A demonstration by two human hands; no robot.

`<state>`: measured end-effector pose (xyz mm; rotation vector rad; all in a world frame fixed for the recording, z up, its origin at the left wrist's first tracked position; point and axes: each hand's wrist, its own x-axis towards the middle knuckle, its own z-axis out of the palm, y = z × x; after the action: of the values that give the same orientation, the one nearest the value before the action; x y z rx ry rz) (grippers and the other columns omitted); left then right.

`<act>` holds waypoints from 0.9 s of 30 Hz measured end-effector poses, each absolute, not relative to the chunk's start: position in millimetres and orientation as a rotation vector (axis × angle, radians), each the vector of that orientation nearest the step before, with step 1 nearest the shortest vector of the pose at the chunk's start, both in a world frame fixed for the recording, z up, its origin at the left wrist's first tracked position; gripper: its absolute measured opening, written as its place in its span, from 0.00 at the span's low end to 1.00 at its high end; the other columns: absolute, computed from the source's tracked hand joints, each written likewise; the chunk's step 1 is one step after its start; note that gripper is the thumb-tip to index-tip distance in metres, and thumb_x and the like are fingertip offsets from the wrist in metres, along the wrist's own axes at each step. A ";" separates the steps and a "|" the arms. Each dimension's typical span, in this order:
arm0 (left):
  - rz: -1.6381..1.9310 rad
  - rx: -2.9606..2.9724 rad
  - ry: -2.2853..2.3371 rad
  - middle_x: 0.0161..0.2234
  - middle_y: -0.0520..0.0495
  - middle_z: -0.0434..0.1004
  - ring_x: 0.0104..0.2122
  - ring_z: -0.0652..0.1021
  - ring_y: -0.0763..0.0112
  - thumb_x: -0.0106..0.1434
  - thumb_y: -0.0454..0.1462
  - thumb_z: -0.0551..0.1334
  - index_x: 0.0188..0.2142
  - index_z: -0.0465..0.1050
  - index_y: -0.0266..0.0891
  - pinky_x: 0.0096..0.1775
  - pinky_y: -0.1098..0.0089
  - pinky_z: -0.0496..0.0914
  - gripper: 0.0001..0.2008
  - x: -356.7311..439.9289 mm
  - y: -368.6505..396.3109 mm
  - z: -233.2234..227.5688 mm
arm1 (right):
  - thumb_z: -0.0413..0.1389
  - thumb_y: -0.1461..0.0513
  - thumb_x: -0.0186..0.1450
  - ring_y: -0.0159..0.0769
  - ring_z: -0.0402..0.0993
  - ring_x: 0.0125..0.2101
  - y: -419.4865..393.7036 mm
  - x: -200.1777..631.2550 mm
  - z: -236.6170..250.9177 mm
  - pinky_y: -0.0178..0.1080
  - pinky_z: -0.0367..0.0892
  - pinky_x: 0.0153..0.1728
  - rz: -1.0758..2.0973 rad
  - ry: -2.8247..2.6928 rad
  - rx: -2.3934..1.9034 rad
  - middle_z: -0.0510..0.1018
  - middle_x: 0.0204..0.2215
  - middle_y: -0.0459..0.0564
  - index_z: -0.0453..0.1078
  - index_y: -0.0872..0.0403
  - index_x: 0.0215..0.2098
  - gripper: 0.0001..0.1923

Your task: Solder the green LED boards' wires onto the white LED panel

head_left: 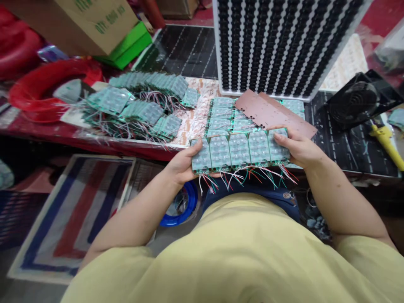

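near: our yellow shirt fills the bottom; blue ring on the floor just left of it, striped mat further left.
left hand: fingers closed on the left end of the row of green boards, thumb on top.
right hand: fingers closed on the right end of the same row, thumb on top.
boards in hand: five lens-covered boards side by side, held level over the near edge of the counter; red, white and green wires hang from the near edge.
just behind: flat laid boards on the counter, brown strips lying across them.
left on counter: loose pile of boards with tangled wires, red tub beyond it.
right: black fan, yellow tool near it.
far: big black-and-white dotted panel standing tilted; cardboard box and green box far left.
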<state>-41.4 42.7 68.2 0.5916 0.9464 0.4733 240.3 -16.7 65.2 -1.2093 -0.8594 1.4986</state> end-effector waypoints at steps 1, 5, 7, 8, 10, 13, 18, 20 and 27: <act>0.476 0.611 0.893 0.45 0.38 0.79 0.44 0.82 0.49 0.63 0.46 0.61 0.59 0.66 0.43 0.32 0.56 0.80 0.25 -43.0 41.0 68.4 | 0.73 0.49 0.45 0.29 0.70 0.25 -15.7 241.8 66.4 0.32 0.70 0.25 1.505 -0.873 -1.215 0.74 0.26 0.42 0.71 0.52 0.40 0.29; 0.539 0.677 0.770 0.51 0.37 0.76 0.42 0.82 0.48 0.60 0.47 0.64 0.60 0.63 0.47 0.24 0.59 0.79 0.30 -47.4 34.0 66.1 | 0.73 0.49 0.45 0.32 0.72 0.26 -11.1 243.3 65.1 0.33 0.71 0.24 1.504 -0.894 -1.241 0.75 0.28 0.44 0.71 0.53 0.41 0.30; 0.587 0.687 0.760 0.51 0.37 0.75 0.41 0.82 0.49 0.58 0.47 0.65 0.59 0.64 0.46 0.23 0.60 0.79 0.30 -47.7 30.3 63.0 | 0.73 0.48 0.45 0.33 0.72 0.27 -9.0 240.9 62.8 0.33 0.71 0.24 1.476 -0.908 -1.261 0.76 0.29 0.46 0.72 0.52 0.41 0.31; 0.615 0.692 0.760 0.51 0.38 0.76 0.40 0.82 0.50 0.58 0.47 0.66 0.59 0.65 0.46 0.24 0.60 0.79 0.30 -47.3 28.5 61.4 | 0.72 0.47 0.45 0.34 0.73 0.28 -8.0 239.1 61.8 0.34 0.71 0.26 1.443 -0.917 -1.271 0.77 0.30 0.47 0.73 0.52 0.41 0.31; 0.674 0.706 0.760 0.50 0.39 0.76 0.39 0.82 0.52 0.57 0.47 0.67 0.57 0.66 0.45 0.24 0.62 0.79 0.29 -45.7 24.9 59.1 | 0.70 0.43 0.46 0.37 0.75 0.33 -6.0 235.4 60.0 0.36 0.73 0.31 1.358 -0.940 -1.285 0.78 0.33 0.48 0.74 0.52 0.40 0.31; 0.732 0.713 0.745 0.51 0.39 0.76 0.38 0.83 0.54 0.54 0.47 0.69 0.56 0.67 0.45 0.25 0.63 0.80 0.31 -42.2 20.8 58.9 | 0.70 0.43 0.47 0.41 0.75 0.40 -2.1 233.9 57.4 0.42 0.74 0.42 1.277 -0.963 -1.288 0.79 0.36 0.49 0.74 0.52 0.41 0.31; 0.723 0.709 0.745 0.50 0.38 0.78 0.38 0.83 0.51 0.43 0.44 0.76 0.54 0.70 0.41 0.28 0.60 0.80 0.39 -35.4 19.9 60.2 | 0.69 0.45 0.50 0.41 0.75 0.43 6.1 243.8 54.5 0.42 0.73 0.45 1.099 -1.055 -1.373 0.79 0.39 0.50 0.74 0.53 0.42 0.29; 0.732 0.709 0.783 0.45 0.37 0.80 0.37 0.83 0.51 0.42 0.42 0.77 0.49 0.73 0.35 0.29 0.59 0.80 0.34 -32.9 21.0 59.1 | 0.69 0.44 0.50 0.42 0.74 0.44 8.2 246.3 57.9 0.43 0.72 0.46 1.076 -1.079 -1.380 0.78 0.43 0.50 0.74 0.51 0.45 0.30; 0.755 0.613 0.731 0.36 0.40 0.83 0.33 0.83 0.57 0.40 0.41 0.78 0.37 0.76 0.32 0.40 0.54 0.80 0.26 -30.9 24.6 53.8 | 0.66 0.37 0.46 0.51 0.68 0.54 5.8 242.2 77.2 0.49 0.72 0.48 1.034 -1.158 -1.433 0.78 0.42 0.53 0.75 0.51 0.37 0.32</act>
<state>-30.9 24.6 53.8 0.6132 0.7307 0.7546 242.2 5.8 77.2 -1.4333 -1.1581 1.0338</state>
